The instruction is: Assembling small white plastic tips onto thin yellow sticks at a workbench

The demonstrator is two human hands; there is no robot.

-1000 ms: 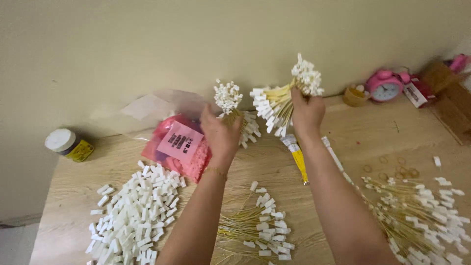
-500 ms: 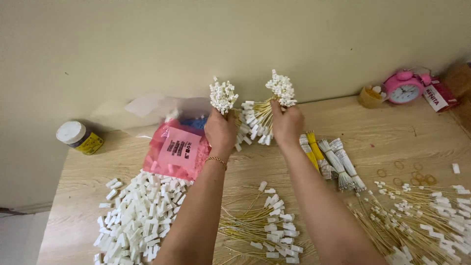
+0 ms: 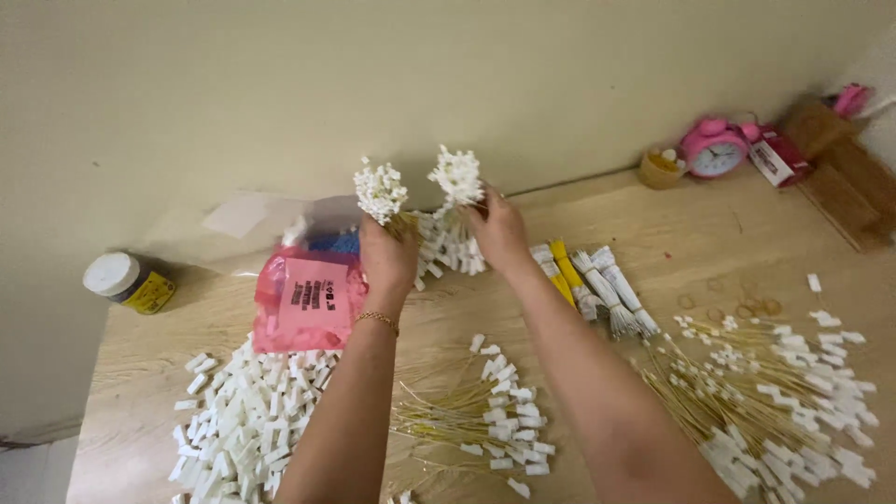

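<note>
My right hand (image 3: 497, 233) drew left toward my left hand (image 3: 387, 261); the two white-tipped bundles (image 3: 381, 191) (image 3: 457, 175) now stand close together, upright. More bound wire packs (image 3: 607, 289) visible right.

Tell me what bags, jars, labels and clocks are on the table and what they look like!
Pink plastic bag: left of middle, by the left hand, with a paler pink rectangular label.
Small jar: far left, round, white lid, yellow label.
Pink alarm clock: back right by the wall, round white face.
Small box: beside the clock, red and white.
Little tub: left of the clock, yellowish.
</note>
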